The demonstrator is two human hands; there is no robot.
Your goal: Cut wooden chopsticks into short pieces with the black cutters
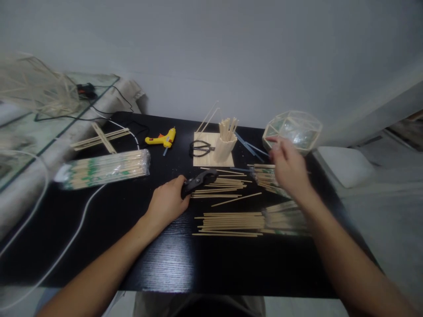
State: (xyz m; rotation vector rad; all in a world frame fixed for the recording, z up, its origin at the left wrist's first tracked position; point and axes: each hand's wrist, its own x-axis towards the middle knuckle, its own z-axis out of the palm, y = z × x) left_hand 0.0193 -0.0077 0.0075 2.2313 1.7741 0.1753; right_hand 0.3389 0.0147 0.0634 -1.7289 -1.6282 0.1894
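My left hand (169,201) is closed round the handles of black pliers (199,180), whose head lies over loose wooden sticks (228,185) on the black table. My right hand (287,165) is raised in front of a faceted clear container (294,127) with pale edges; its fingers are bent and blurred, and whether they hold anything is unclear. Below it lies an opened pack of sticks (266,178). Nearer the front are more sticks (231,221) spilling from a second pack (286,215). A wooden holder (224,149) full of upright sticks stands on a square board (213,162) beside black scissors (201,149).
A yellow glue gun (161,138) lies at the back left. A wrapped bundle of sticks (107,169), crossed sticks (104,138) and a white cable (86,209) are on the left. Blue-grey glue sticks (246,144) lie behind the holder.
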